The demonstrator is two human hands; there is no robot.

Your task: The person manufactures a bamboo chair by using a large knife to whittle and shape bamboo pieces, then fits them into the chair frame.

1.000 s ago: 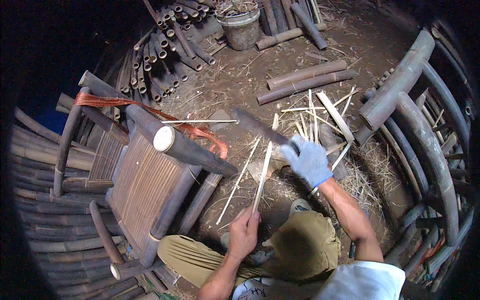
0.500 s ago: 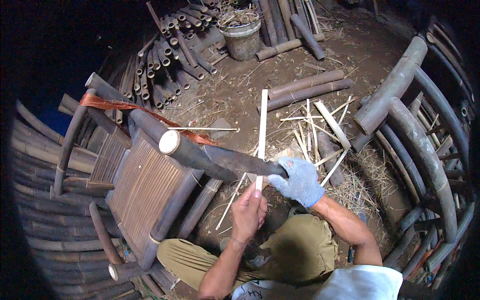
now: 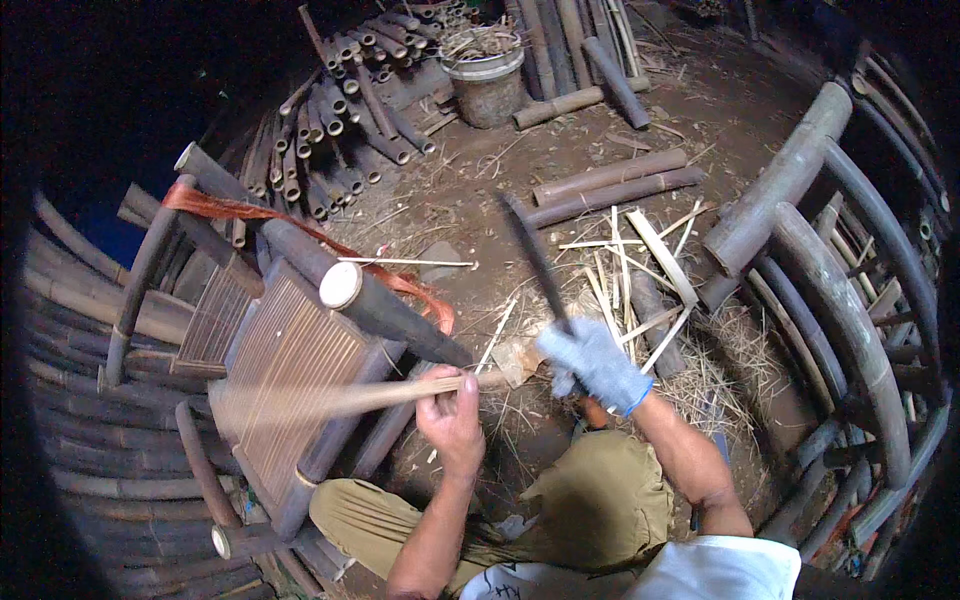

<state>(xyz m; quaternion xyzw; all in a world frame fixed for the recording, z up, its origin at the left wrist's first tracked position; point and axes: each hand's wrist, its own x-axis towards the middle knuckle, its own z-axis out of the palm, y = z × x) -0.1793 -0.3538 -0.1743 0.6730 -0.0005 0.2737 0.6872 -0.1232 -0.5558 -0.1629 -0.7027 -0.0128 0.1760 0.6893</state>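
Note:
My bare left hand [image 3: 452,425] is closed on a pale bamboo strip [image 3: 400,393], pinched under the thumb. The strip lies nearly level, and its left end smears with motion over a chair seat. A grey glove with a blue cuff covers my right hand [image 3: 597,365], wrapped round the handle of a long dark-bladed knife [image 3: 537,258]. The blade points up and slightly left, apart from the strip. Between my hands, low down, shows a pale wooden block [image 3: 517,360]. Just left of my left hand stands the bamboo chair [image 3: 285,350] with a slatted seat.
Split strips [image 3: 625,270] and shavings [image 3: 735,370] litter the ground ahead and right. Two bamboo lengths [image 3: 615,185] lie beyond. Farther back are a bucket [image 3: 487,90] of scraps and a stack of bamboo poles [image 3: 330,120]. Another bamboo frame [image 3: 840,300] stands at right.
The strip has swung from upright to nearly level, pointing left. The knife has turned from lying leftward across the strip to pointing up, away from it. My left hand has shifted slightly left.

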